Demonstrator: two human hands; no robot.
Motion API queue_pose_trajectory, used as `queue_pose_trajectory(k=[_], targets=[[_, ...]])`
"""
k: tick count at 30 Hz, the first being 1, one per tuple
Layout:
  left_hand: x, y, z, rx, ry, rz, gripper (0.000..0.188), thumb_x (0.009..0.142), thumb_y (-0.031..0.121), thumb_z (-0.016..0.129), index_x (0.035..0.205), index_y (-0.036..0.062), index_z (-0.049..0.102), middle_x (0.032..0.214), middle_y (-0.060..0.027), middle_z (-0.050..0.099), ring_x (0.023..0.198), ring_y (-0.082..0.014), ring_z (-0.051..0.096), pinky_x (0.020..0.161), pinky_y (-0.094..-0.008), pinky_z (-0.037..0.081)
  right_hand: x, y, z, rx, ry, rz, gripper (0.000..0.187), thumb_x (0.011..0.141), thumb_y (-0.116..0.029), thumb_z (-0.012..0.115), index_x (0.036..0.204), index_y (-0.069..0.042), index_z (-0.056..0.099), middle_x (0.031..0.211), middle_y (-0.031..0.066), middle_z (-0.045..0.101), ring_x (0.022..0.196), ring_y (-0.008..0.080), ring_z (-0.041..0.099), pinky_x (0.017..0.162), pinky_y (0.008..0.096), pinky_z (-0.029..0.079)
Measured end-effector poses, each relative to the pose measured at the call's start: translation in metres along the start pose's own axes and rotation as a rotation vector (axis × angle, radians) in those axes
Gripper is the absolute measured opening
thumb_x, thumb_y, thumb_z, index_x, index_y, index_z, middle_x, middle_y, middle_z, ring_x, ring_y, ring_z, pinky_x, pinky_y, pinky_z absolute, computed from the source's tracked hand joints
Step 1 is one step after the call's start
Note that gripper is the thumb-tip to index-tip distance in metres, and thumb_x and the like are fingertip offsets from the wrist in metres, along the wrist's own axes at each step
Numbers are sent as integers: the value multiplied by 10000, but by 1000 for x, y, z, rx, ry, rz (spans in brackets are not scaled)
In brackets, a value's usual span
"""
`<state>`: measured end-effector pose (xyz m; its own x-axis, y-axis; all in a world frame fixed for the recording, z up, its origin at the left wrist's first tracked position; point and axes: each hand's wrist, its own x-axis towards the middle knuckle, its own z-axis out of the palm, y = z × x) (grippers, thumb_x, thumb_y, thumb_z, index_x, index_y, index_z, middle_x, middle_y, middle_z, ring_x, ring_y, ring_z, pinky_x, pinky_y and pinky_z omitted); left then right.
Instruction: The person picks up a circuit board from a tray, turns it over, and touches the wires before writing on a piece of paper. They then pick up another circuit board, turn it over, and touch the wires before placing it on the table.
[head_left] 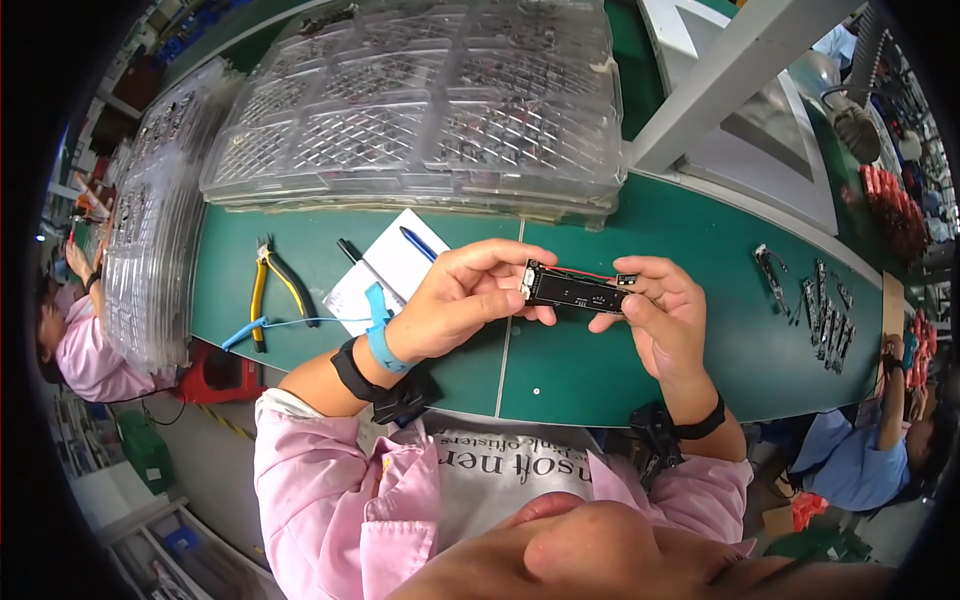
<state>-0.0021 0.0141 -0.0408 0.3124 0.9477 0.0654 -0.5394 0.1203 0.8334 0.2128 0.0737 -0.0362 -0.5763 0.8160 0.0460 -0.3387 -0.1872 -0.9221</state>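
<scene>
Between my two hands I hold a narrow black circuit board assembly [575, 291] level above the green table, with a red wire running along its far edge. My left hand [470, 297] pinches its left end, where a pale part sits, between thumb and fingers. My right hand [655, 312] grips the other end, thumb on the near side and fingers behind. A blue wrist strap [380, 335] with a thin cord circles my left wrist. Nearby on the left lie yellow-and-black cutting pliers [274, 287], a white paper [385, 265], a blue pen [417, 243] and a black pen [368, 268].
Stacked clear plastic trays [420, 120] fill the far side; another tray stack [150, 230] stands at left. Several slim circuit boards [826, 325] lie at right. A grey metal post [725, 85] rises beyond them. Co-workers sit at left and right, one in a blue shirt [855, 460].
</scene>
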Motion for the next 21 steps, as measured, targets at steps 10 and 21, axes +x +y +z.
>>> queue_pose_trajectory(k=[10,21], targets=[[-1,1,-2,-83,-38,20,333,827,36,485,1147,-27,417,1051,-144,534,863,-187,577,782,-292,454,-1,0,0,195,-72,-13,362,839,-135,494,1102,94,398,899,226,573,673,265,615,620,309,507],[-1,2,2,-19,15,35,341,789,41,506,1105,-49,419,970,-181,538,814,-254,589,730,-342,474,-1,2,-3,224,-124,-10,381,889,-186,390,1116,120,371,912,238,562,706,274,614,663,320,495]])
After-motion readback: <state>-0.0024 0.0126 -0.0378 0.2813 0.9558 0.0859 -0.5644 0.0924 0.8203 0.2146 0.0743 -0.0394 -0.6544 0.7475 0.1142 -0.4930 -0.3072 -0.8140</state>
